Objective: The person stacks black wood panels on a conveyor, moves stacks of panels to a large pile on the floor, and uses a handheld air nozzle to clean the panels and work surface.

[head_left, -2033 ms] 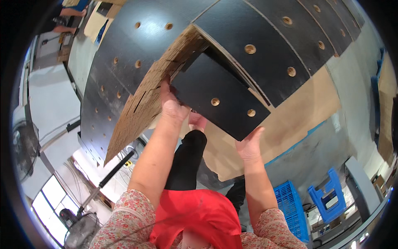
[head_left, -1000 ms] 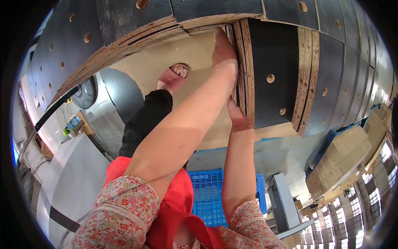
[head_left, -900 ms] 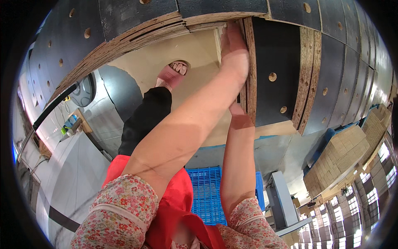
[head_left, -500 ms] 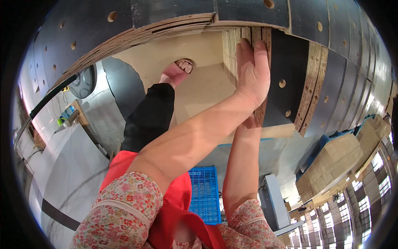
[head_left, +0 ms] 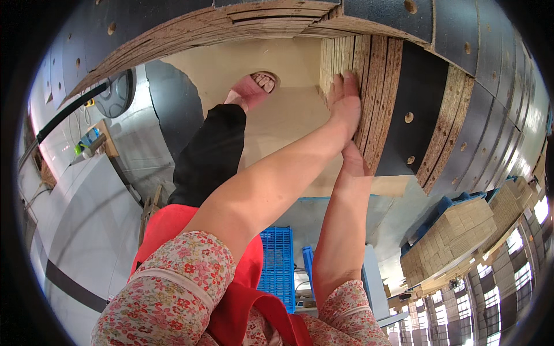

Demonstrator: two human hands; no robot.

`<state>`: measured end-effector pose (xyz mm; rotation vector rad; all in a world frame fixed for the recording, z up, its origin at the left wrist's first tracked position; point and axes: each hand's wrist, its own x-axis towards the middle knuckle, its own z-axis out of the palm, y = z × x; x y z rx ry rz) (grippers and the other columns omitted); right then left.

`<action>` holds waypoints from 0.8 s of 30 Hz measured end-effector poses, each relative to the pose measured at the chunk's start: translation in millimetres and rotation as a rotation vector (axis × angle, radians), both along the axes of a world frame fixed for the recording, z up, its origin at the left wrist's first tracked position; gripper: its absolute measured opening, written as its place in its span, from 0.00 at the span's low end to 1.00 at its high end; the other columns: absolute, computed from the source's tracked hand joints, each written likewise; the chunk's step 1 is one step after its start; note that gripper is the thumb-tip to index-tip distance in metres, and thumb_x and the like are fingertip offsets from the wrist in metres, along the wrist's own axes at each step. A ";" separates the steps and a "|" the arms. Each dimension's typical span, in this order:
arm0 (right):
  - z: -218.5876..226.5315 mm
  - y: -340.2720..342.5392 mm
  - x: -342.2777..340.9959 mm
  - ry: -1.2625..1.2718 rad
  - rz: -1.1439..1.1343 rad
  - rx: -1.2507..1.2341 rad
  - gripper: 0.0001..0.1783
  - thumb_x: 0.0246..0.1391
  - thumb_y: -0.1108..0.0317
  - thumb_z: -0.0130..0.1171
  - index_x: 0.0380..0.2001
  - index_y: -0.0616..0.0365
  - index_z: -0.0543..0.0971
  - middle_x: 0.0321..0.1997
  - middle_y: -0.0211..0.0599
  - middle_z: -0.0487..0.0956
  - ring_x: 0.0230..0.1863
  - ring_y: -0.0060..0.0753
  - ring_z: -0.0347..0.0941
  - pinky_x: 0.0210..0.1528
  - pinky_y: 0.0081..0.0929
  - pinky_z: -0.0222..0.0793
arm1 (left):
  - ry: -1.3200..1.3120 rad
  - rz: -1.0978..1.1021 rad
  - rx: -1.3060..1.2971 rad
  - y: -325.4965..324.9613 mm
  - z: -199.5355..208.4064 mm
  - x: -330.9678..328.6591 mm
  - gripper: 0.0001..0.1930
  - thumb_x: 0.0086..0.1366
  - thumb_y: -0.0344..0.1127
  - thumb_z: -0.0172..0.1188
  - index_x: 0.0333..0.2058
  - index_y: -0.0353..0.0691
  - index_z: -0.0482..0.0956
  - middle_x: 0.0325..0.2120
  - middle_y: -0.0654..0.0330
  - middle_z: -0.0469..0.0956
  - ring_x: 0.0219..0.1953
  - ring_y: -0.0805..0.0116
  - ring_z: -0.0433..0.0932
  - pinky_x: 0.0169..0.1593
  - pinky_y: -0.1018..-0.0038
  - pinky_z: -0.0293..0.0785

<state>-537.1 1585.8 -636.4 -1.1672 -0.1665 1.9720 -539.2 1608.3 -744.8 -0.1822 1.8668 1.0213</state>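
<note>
My left hand lies flat with its fingers stretched out against the left side of a stack of particle boards, whose brown edges face up. Just below it, my right hand is at the near end of the same stack. Its fingers are hidden behind my left wrist and the boards, so its grip cannot be made out. Right of these edges is a dark-faced panel with round holes, then another pair of board edges.
Dark drilled panels are piled along the far side and right. My pink-shod foot stands on a tan sheet. A blue plastic crate is close to my body. Stacked cardboard lies at right, a fan at left.
Both hands have moved left relative to the dark panel, so more brown board edges show to their right. My left hand has also drawn slightly nearer. The whole view has shifted a little.
</note>
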 end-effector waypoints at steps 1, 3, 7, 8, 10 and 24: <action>0.1 -0.6 9.6 -0.006 -0.031 -0.006 0.27 0.65 0.58 0.47 0.63 0.61 0.64 0.66 0.41 0.66 0.64 0.39 0.64 0.66 0.35 0.60 | -0.047 0.030 0.038 1.5 32.1 -3.8 0.41 0.71 0.63 0.30 0.69 0.33 0.46 0.70 0.45 0.46 0.73 0.54 0.40 0.72 0.66 0.36; 5.4 -3.4 27.9 -0.018 -0.076 -0.003 0.27 0.65 0.58 0.47 0.63 0.61 0.64 0.65 0.41 0.67 0.64 0.39 0.64 0.66 0.35 0.60 | -0.209 0.118 0.361 -22.1 103.4 -31.6 0.41 0.72 0.62 0.32 0.69 0.32 0.46 0.69 0.44 0.48 0.72 0.52 0.43 0.72 0.68 0.39; 31.4 -4.3 24.3 0.030 -0.084 -0.037 0.28 0.65 0.57 0.47 0.63 0.60 0.64 0.65 0.41 0.67 0.64 0.39 0.63 0.66 0.36 0.60 | -0.144 0.098 0.304 -19.8 102.2 -33.8 0.39 0.73 0.59 0.33 0.68 0.31 0.47 0.69 0.43 0.48 0.72 0.51 0.45 0.71 0.69 0.40; 38.0 -2.2 15.7 0.066 -0.102 -0.049 0.28 0.65 0.56 0.47 0.63 0.60 0.63 0.65 0.41 0.67 0.64 0.39 0.63 0.66 0.36 0.60 | -0.108 0.027 0.265 -19.5 99.1 -34.6 0.39 0.73 0.59 0.33 0.68 0.31 0.48 0.69 0.43 0.48 0.72 0.51 0.44 0.71 0.69 0.40; 46.6 -0.8 7.5 0.119 -0.129 -0.072 0.28 0.65 0.56 0.46 0.62 0.60 0.63 0.64 0.40 0.67 0.64 0.38 0.63 0.66 0.36 0.60 | -0.030 -0.124 0.196 -15.9 93.8 -38.7 0.39 0.73 0.59 0.33 0.68 0.30 0.48 0.69 0.43 0.48 0.72 0.51 0.44 0.72 0.69 0.40; 83.6 -21.0 20.3 0.079 -0.418 -0.070 0.28 0.64 0.45 0.43 0.59 0.48 0.70 0.62 0.29 0.72 0.62 0.35 0.66 0.65 0.36 0.62 | -0.070 -0.161 0.748 2.1 162.0 -67.3 0.47 0.67 0.65 0.37 0.64 0.21 0.50 0.68 0.34 0.44 0.71 0.45 0.39 0.71 0.65 0.38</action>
